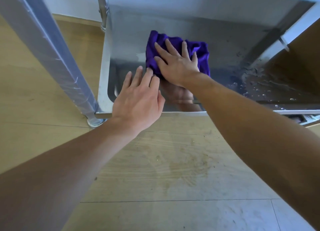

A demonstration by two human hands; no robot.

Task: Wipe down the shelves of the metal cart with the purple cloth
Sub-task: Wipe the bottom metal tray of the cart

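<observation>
The left hand hangs over the front rim of the shiny steel cart shelf, grip apart, fingertips just beside the crumpled purple cloth. The right hand presses flat on that cloth, grip spread wide. Water droplets bead farther right. Pale wooden floor lies below; the shelf's right end is cut off.

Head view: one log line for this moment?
right hand: pressing purple cloth on shelf | left hand: open beside cloth | shelf right side: water droplets
</observation>
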